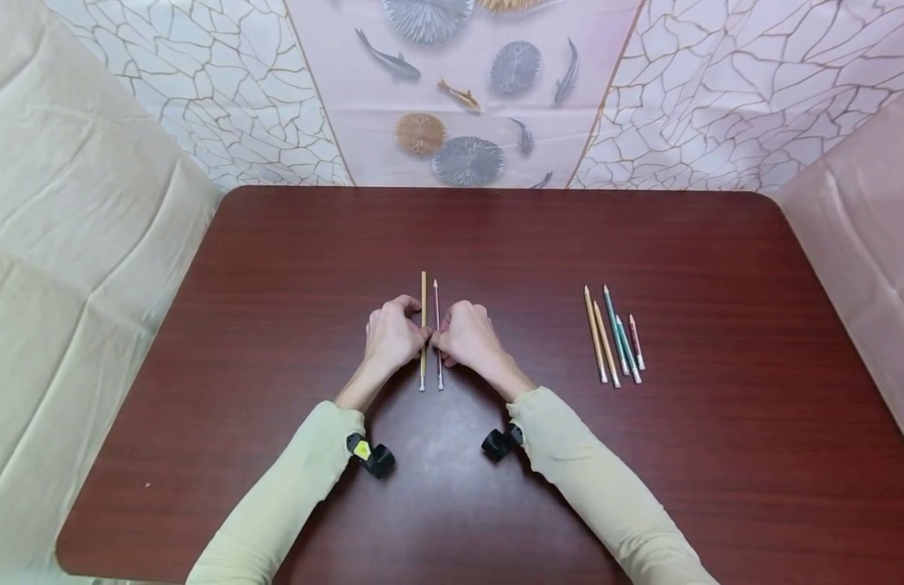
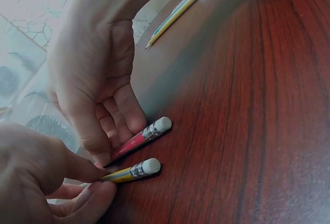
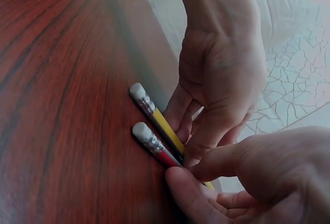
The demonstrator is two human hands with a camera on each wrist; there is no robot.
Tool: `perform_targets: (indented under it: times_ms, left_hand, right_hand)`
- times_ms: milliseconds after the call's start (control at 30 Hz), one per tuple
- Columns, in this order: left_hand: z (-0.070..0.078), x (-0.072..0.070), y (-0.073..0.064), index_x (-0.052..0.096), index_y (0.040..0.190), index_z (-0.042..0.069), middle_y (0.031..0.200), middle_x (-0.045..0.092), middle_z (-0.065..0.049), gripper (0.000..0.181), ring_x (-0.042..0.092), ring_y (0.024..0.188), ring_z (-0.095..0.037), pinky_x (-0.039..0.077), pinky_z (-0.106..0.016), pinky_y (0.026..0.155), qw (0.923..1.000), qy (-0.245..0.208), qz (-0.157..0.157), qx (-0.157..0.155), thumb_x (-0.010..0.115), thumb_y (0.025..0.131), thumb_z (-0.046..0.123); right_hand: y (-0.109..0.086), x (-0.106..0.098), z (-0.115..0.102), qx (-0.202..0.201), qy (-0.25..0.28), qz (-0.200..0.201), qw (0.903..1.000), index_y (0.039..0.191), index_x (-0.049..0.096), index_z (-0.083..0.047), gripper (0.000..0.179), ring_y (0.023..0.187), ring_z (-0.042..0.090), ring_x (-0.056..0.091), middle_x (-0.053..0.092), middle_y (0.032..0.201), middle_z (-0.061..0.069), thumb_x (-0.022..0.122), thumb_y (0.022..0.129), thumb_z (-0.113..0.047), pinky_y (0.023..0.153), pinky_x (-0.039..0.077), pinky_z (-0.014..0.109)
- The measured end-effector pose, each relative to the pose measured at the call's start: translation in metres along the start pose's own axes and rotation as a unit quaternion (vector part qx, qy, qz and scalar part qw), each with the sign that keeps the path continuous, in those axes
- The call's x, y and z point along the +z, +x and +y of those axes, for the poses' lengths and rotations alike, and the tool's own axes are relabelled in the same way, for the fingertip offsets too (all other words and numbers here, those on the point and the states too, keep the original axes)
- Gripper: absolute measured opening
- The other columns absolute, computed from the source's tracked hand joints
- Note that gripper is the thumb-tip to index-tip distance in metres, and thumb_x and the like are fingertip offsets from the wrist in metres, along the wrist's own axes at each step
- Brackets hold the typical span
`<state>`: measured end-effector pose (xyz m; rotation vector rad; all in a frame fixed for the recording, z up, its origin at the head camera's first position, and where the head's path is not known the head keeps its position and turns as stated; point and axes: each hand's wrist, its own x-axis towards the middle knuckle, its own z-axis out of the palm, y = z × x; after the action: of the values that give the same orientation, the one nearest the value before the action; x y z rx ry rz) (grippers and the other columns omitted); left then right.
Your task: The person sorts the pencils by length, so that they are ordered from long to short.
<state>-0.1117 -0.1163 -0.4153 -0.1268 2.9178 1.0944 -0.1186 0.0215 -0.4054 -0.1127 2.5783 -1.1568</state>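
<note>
Near the middle of the table, two pencils lie side by side, erasers toward the person. My left hand (image 1: 395, 333) pinches the yellow pencil (image 1: 423, 288) between thumb and fingers. Just to its right, my right hand (image 1: 470, 335) pinches the red pencil (image 1: 436, 299), whose sharpened tip points away. The yellow one reaches slightly farther at its far end, while the eraser ends are nearly level. In the left wrist view, white erasers in metal bands show on the yellow pencil (image 2: 124, 175) and the red pencil (image 2: 135, 141). Thumbs of both hands almost meet between the pencils.
Several pencils lie in a loose group on the right, among them a yellow pencil (image 1: 594, 333), a teal pencil (image 1: 612, 313) and a short red pencil (image 1: 636, 340). The dark wooden table (image 1: 313, 244) ends at a patterned cloth (image 1: 467, 106) behind.
</note>
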Motion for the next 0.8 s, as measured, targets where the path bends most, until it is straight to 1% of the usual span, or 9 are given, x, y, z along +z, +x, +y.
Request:
perform_targets:
  times_ms: [133, 300, 500, 567, 800]
  left_hand:
    - [-0.0001, 0.0001, 0.0007, 0.07, 0.112, 0.006, 0.066, 0.071, 0.0, 0.034, 0.071, 0.084, -0.028, 0.051, -0.045, 0.082, 1.0, -0.005, -0.003, 0.001, 0.078, 0.079, 0.012]
    - [-0.0013, 0.0007, 0.0008, 0.069, 0.113, 0.006, 0.065, 0.07, 0.001, 0.035, 0.071, 0.077, -0.026, 0.05, -0.044, 0.082, 0.9999, -0.011, -0.009, -0.001, 0.078, 0.08, 0.012]
    - [-0.0023, 0.0001, 0.0005, 0.07, 0.114, 0.006, 0.069, 0.072, 0.0, 0.036, 0.071, 0.082, -0.027, 0.05, -0.045, 0.083, 0.9999, -0.01, -0.009, 0.001, 0.079, 0.08, 0.014]
    - [-0.0023, -0.0002, 0.0004, 0.07, 0.114, 0.007, 0.069, 0.072, 0.0, 0.036, 0.071, 0.082, -0.027, 0.05, -0.045, 0.084, 0.9999, -0.01, -0.01, 0.001, 0.079, 0.08, 0.014]
    - [-0.0031, -0.0015, -0.0011, 0.068, 0.116, 0.005, 0.068, 0.071, 0.001, 0.037, 0.071, 0.07, -0.022, 0.051, -0.044, 0.083, 0.9997, -0.019, -0.013, -0.001, 0.078, 0.081, 0.014]
  right_hand:
    - [0.0, 0.0004, 0.0001, -0.007, -0.006, -0.001, 1.0, 0.075, 0.064, -0.002, 0.013, 0.044, 0.015, 0.064, 0.062, 0.052, 0.002, 0.066, 0.087, -0.006, 0.045, 0.052, 0.026]
    - [-0.0006, 0.0009, 0.0008, -0.008, 0.0, -0.004, 1.0, 0.075, 0.063, -0.001, 0.013, 0.043, 0.015, 0.064, 0.062, 0.051, 0.002, 0.067, 0.087, -0.005, 0.044, 0.052, 0.026]
    - [-0.0004, 0.0008, 0.0012, -0.008, 0.001, -0.003, 1.0, 0.077, 0.064, -0.001, 0.014, 0.043, 0.014, 0.064, 0.062, 0.052, 0.002, 0.069, 0.088, -0.008, 0.045, 0.052, 0.026]
    - [-0.0005, 0.0008, 0.001, -0.006, 0.004, -0.003, 1.0, 0.077, 0.063, -0.001, 0.014, 0.043, 0.014, 0.064, 0.062, 0.053, 0.002, 0.069, 0.088, -0.008, 0.045, 0.052, 0.026]
    - [-0.0015, 0.0011, 0.0004, 0.004, 0.007, -0.006, 0.9999, 0.079, 0.064, -0.002, 0.015, 0.043, 0.014, 0.064, 0.063, 0.054, 0.003, 0.07, 0.089, -0.011, 0.045, 0.052, 0.026]
